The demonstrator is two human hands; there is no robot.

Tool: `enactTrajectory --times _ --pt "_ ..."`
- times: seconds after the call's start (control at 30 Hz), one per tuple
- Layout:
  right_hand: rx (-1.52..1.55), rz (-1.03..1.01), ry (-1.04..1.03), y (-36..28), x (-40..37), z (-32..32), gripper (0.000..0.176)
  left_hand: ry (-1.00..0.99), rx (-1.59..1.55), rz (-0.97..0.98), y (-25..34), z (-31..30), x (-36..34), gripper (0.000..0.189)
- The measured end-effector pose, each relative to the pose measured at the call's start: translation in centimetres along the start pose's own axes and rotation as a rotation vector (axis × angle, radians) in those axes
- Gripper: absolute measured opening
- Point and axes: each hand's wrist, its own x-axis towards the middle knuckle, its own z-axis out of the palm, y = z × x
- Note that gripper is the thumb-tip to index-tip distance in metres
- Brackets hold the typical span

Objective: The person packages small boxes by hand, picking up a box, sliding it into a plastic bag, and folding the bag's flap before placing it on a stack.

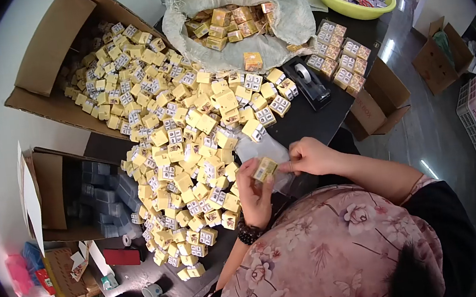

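My left hand (255, 198), with a dark bead bracelet at the wrist, holds a small yellow printed box (265, 169) between thumb and fingers. Close by on the right is my right hand (312, 157), its fingers curled and its thumb side reaching the box's right edge. Whatever those right fingers pinch is too small or hidden to make out. Below the box lies a sheet of clear plastic (261, 148). A large heap of similar yellow boxes (180, 183), many with white patterned faces, spreads left of my hands.
The heap runs back into a cardboard carton (39, 106). Behind stands a woven sack (197, 50) of orange-yellow boxes. A black tape dispenser (315, 90), wrapped box packs (352, 65) and a yellow-green basin (352, 13) are at right. Another carton (52, 190) holds clear plastic containers.
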Motion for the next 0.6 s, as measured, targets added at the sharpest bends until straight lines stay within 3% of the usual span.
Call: enactTrajectory --times 0.03,0.07,0.13,0.17,0.3,0.33,0.37,0.4,0.47,0.5,0.57,0.6 --pt "-0.035 -0.167 0.127 -0.2 0.9 0.1 0.037 0.045 -0.151 -0.128 0.5 -0.9 -0.4 0.042" --pt "0.070 -0.207 0.179 -0.7 2.0 0.0 0.028 0.007 -0.274 -0.269 1.6 -2.1 -1.0 0.045" --pt "-0.324 -0.569 0.420 -1.2 5.2 -0.4 0.044 -0.026 -0.506 -0.361 1.4 -4.0 -2.2 0.048" --pt "-0.428 -0.562 0.311 -0.4 6.8 -0.8 0.061 -0.125 -0.552 -0.384 2.0 -4.8 -2.5 0.050" --pt "-0.660 -0.529 0.126 0.8 10.4 -0.9 0.058 -0.685 -0.160 -0.486 2.1 -9.8 -3.4 0.076" --pt "-0.564 -0.505 0.129 0.6 10.7 -1.3 0.056 -0.854 -0.071 -0.534 1.1 -10.9 -3.7 0.079" --pt "-0.467 -0.481 0.132 0.5 10.7 -1.6 0.054 -0.793 -0.213 -0.608 2.2 -10.6 -3.9 0.066" --pt "-0.334 -0.431 0.171 -0.1 10.2 -1.9 0.049 -0.786 -0.215 -0.609 1.8 -10.9 -3.9 0.066" --pt "0.778 -0.164 -0.007 -0.6 9.6 -1.8 0.048 -0.898 -0.312 -0.492 0.5 -11.4 -3.6 0.061" --pt "1.091 -0.183 -0.011 -0.7 9.0 -1.7 0.047 -0.795 -0.387 -0.469 0.7 -11.0 -3.4 0.068" --pt "1.378 -0.048 -0.135 -2.7 6.1 -3.0 0.048 -0.588 -0.573 -0.508 1.9 -9.4 -2.5 0.069" --pt "1.363 -0.004 -0.155 -3.1 5.0 -3.4 0.047 -0.488 -0.497 -0.438 3.0 -8.3 -1.8 0.073"
